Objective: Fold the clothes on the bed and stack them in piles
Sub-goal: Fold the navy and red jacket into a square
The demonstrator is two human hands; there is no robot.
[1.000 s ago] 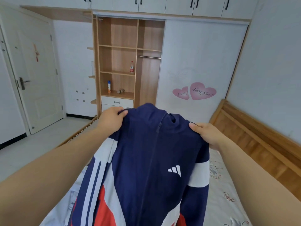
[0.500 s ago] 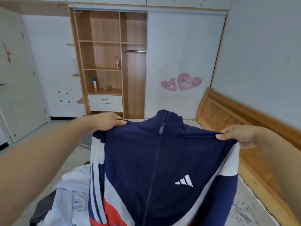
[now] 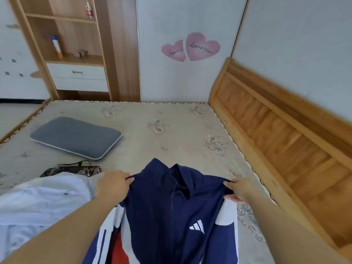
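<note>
The navy jacket (image 3: 171, 212) is held by its two shoulders above the near part of the bed (image 3: 171, 126), front side up, with the zip closed and the collar pointing away from the person. The left hand (image 3: 112, 185) pinches the left shoulder seam, fingers curled on the cloth; the right hand (image 3: 237, 190) is clamped on the right shoulder in the same way. The lower part of the jacket is cut off by the edge of the view, so it cannot be told how much of it lies on the mattress.

The step in hand is judged to be the spreading of the jacket flat before folding. To do it well, both shoulders should be kept level and pulled gently apart, so that the cloth is laid down without wrinkles. The free area in front of the collar seems the best place, well apart from the grey pillow (image 3: 76, 137) and just beside the pale blue garment (image 3: 42, 199) at the left. The sleeves should be smoothed outward first.
</note>
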